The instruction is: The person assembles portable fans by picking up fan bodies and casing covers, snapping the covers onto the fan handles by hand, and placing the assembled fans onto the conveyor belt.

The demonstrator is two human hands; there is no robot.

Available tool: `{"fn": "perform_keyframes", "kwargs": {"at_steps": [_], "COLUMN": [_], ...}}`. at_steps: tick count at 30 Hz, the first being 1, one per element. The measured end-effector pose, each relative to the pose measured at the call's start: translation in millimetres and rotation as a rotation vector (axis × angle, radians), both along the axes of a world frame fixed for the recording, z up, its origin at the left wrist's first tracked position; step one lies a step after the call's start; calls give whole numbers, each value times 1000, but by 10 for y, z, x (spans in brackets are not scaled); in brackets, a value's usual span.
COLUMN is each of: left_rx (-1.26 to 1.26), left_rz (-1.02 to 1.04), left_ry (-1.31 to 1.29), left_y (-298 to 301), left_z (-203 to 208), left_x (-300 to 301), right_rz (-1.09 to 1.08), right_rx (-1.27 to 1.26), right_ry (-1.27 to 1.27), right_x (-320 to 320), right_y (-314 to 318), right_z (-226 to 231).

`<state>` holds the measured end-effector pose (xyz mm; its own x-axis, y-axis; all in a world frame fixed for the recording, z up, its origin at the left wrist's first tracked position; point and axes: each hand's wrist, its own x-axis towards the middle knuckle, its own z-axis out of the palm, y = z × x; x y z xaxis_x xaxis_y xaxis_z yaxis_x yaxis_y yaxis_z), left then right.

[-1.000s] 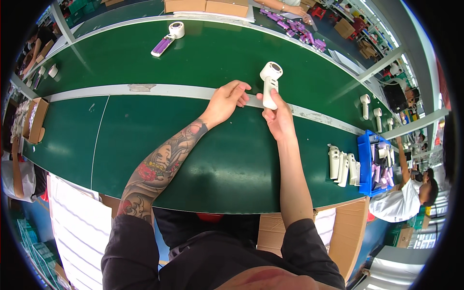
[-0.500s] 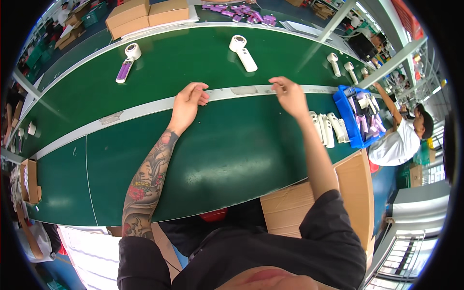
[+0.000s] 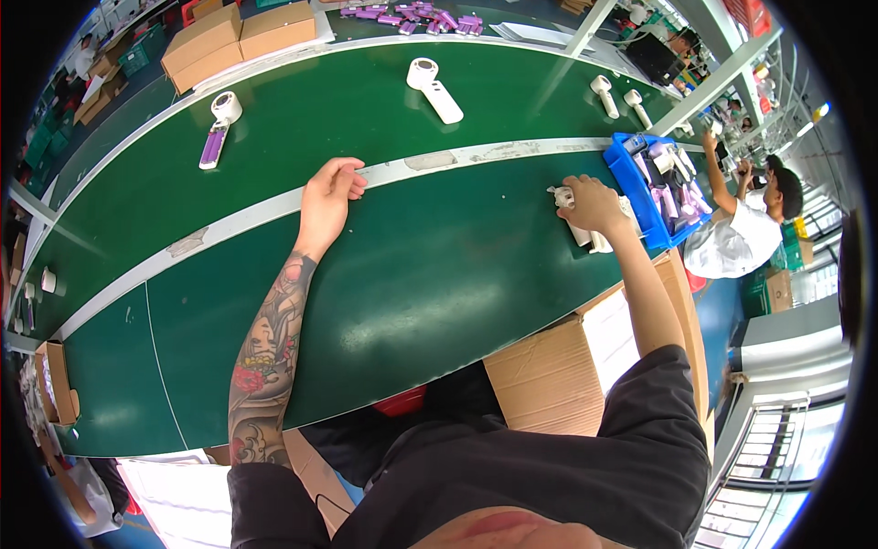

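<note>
My left hand (image 3: 327, 203) hovers by the pale strip with loosely bent fingers and nothing in it. Over on the right, my right hand (image 3: 593, 206) curls its fingers down over white plastic handle casings (image 3: 582, 236), which lie in a row on the green bench. A pale piece shows at its fingertips; the palm hides most of the row. Across the strip, on the green conveyor belt, lie a white handheld fan (image 3: 436, 91) and another fan (image 3: 219, 128) with purple cells showing in its handle.
A blue bin (image 3: 645, 197) of white and purple parts stands beside my right hand. Cardboard boxes (image 3: 206, 50) and a heap of purple cells (image 3: 421, 16) lie beyond the belt. More fans (image 3: 604, 96) rest at right. A co-worker in white (image 3: 745, 229) sits past the bin.
My right hand has moved right and down from the pale strip onto the white casings. My left hand stays near the strip. The whole view has shifted slightly.
</note>
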<state>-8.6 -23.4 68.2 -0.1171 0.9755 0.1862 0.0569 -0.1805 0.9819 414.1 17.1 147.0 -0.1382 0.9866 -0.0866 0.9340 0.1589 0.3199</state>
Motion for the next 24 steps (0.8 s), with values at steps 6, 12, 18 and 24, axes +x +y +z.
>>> {"fn": "perform_keyframes", "kwargs": {"at_steps": [6,12,18,24], "left_rx": [-8,-10,157,206], "left_rz": [-11,6,256,774], "left_ry": [1,12,257,710], "left_y": [-20,-42,15,218], "left_z": [-34,4,-140,-362], "left_x": [19,3,-115,-681], "right_rz": [-75,-23,427,733], "right_rx": [-104,-156,-149,313], "right_ry": [-77,185,576,806], "right_x": [-122,-543,-1541,-2565], "right_y": [42,-37,-48,-199], "right_z": [107,336,-129,-776]}}
